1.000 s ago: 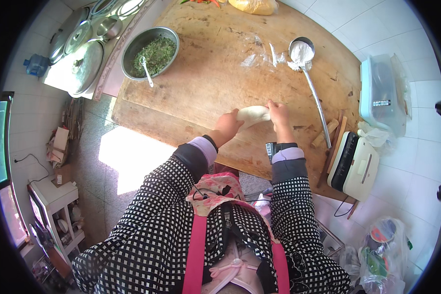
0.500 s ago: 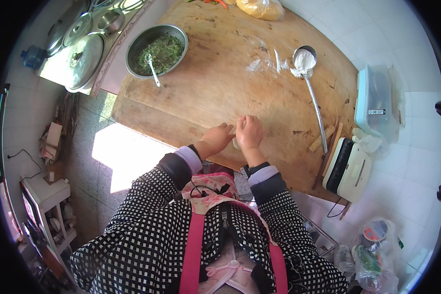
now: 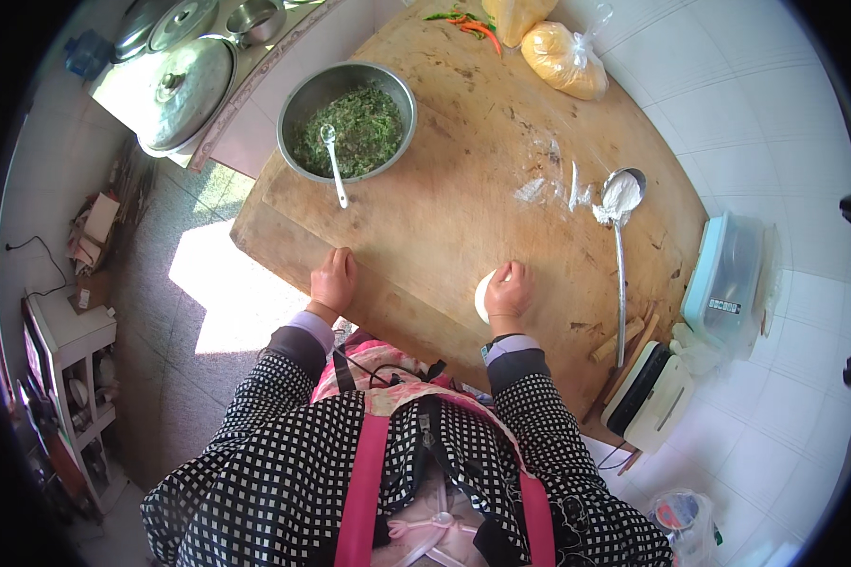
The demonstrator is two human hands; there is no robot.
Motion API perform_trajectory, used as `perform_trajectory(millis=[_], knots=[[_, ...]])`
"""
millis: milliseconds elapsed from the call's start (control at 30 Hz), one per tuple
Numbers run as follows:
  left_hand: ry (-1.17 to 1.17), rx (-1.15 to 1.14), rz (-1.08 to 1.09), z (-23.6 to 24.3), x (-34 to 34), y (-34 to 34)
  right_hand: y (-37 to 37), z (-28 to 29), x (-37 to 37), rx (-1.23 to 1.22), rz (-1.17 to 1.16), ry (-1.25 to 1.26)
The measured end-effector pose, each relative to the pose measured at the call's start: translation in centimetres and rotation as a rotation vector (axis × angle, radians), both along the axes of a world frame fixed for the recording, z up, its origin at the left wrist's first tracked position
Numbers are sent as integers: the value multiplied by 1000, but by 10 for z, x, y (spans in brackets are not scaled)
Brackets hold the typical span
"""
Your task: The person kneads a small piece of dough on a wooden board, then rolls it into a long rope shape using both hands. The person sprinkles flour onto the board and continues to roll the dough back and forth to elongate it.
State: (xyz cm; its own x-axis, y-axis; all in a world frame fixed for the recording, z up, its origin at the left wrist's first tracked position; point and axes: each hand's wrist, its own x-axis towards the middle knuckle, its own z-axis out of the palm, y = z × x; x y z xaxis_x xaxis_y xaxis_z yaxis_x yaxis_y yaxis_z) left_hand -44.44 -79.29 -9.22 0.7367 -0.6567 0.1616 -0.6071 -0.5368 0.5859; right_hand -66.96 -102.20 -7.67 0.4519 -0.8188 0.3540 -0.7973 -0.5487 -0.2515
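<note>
dough (image 3: 481, 299), white, smooth, rounded, on worn wood (image 3: 425, 227)

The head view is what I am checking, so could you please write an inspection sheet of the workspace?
Surface: wooden worktop, stained, with white smears toward the right.
Job's things: white dough; metal bowl of chopped greens with a white spoon; ladle holding white powder.
Clutter: peppers and yellow-filled bags at the far edge; plastic bin and appliance at right.
Hands: right hand on the dough; left hand by the near edge, grip unclear.
Cables: wall cord at left; appliance cord at right.
Surroundings: lidded pots at left, tiled wall at right.
</note>
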Motion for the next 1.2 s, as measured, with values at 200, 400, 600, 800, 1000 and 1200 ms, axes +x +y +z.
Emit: perform_trajectory(millis=[200,400,600,800,1000,1200], knots=[[-3,-8,6,1,1,0,-54,-3,9,184,-137,-41],[32,-33,0,1,0,1,-80,9,15,-154,21,32],[24,-48,-9,-2,1,2,-10,54,-17,624,6,297],[49,-85,-19,-2,4,0,63,24,-22,-131,-5,7],[33,-85,-21,0,5,1,24,11,-7,-222,-16,48],[14,-48,3,5,3,-3,-31,2,5,-88,15,51]])
